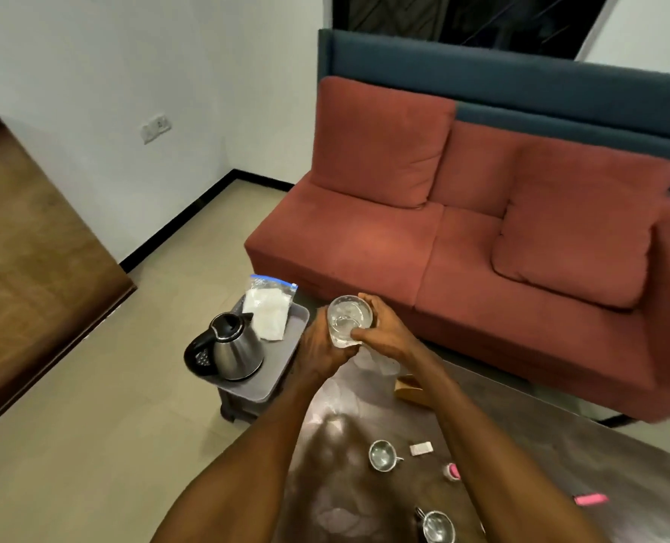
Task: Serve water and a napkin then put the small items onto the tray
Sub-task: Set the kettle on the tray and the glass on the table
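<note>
A clear glass [348,317] with water in it is held up over the far end of the dark table [521,464]. My left hand [321,346] grips its left side and base, and my right hand [384,331] wraps around its right side. Left of the hands, a grey tray [282,370] carries a steel kettle [231,346] and a zip bag of white napkins [268,307]. Under my right hand lies something white, mostly hidden. Nearer on the table sit two small steel cups [382,455] [437,527], a small white packet [420,448] and two pink items [452,471] [590,499].
A red sofa [462,248] with loose cushions stands just beyond the table. A brown box [407,388] lies on the table near my right forearm. The tray rests on a low dark stand on the tiled floor [129,444]. A wooden cabinet [31,248] fills the left.
</note>
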Demonstrator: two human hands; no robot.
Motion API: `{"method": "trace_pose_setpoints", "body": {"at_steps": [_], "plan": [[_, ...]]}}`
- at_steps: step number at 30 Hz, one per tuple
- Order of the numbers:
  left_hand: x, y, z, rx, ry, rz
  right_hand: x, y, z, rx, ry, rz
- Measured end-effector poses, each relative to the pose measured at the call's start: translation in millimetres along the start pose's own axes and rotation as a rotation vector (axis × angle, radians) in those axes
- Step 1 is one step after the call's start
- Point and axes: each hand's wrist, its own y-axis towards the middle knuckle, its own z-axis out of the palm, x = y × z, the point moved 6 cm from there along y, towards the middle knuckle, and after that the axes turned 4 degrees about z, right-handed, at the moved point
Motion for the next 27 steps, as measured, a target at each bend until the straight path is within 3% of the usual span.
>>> {"method": "trace_pose_setpoints", "body": {"at_steps": [14, 27], "plan": [[-121.6, -64.0, 105.6, 0.218, 0.041, 0.139, -78.8, -120.6, -130.0, -0.157, 0.051, -0.044], [-162.8, -64.2, 240.7, 0.521, 0.003, 0.254, -170.0, -170.7, -221.4, -0.471, 0.027, 0.014]]}}
